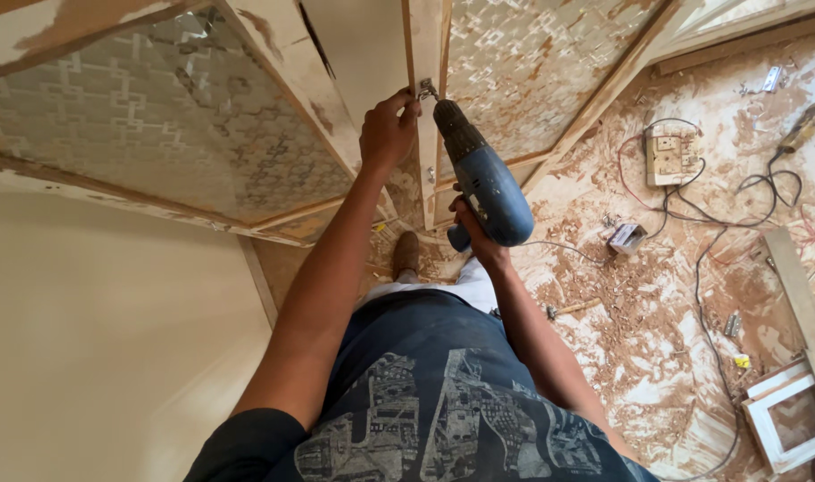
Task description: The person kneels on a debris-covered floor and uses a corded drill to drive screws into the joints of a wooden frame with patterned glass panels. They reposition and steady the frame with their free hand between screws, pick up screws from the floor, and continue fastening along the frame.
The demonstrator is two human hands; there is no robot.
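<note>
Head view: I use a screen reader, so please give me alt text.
A person's right hand holds a blue drill against a small metal fitting on a wooden frame, which the left hand grips. Sawdust and cables cover the floor.

Glazed wooden door panels (184, 125) crowd the front; rightward, floor space is cluttered by cables (702, 268), a switch box (672, 153) and planks (804, 303).

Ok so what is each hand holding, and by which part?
The right hand holds a blue power drill by its grip. The left hand pinches a small metal fitting against the wooden door frame edge.
</note>
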